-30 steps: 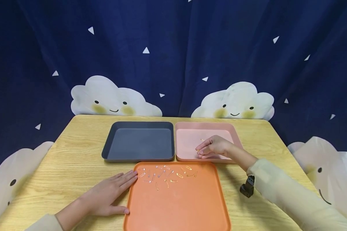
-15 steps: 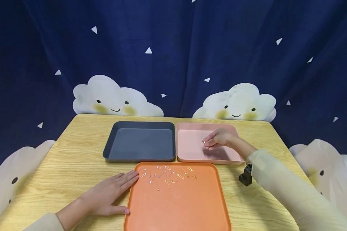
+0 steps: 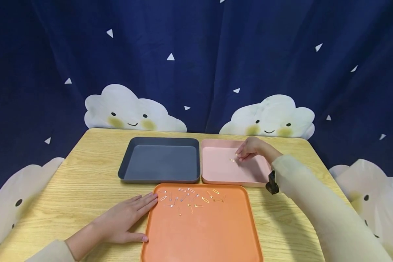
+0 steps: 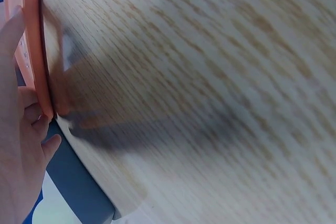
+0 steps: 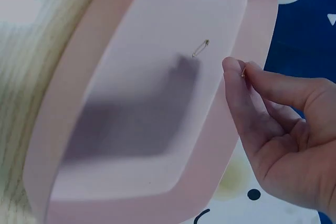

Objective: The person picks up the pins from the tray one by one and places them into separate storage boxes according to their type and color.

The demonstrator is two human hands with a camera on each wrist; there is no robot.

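My right hand (image 3: 251, 147) is over the back of the pink tray (image 3: 213, 171), pinching a small gold safety pin (image 5: 243, 72) between thumb and fingertip. Another gold safety pin (image 5: 201, 48) lies on that tray's floor, left of the hand in the head view. My left hand (image 3: 126, 218) lies at the left side of the orange tray (image 3: 199, 233), fingers extended and their tips at its rim. Several silver and gold safety pins are scattered across the far part of the orange tray, among them a gold pin (image 3: 205, 199) to the right.
A dark grey tray (image 3: 160, 163) stands left of the pink one, both just behind the orange tray on a wooden table (image 3: 95, 163). A dark blue curtain (image 3: 196, 65) with cloud shapes hangs behind the table. A black strap (image 3: 272, 183) is on the right wrist.
My right hand has moved back and to the right over the pink tray, still pinching its pin. The pin on the tray floor has come into sight beside it. The left hand stays put.
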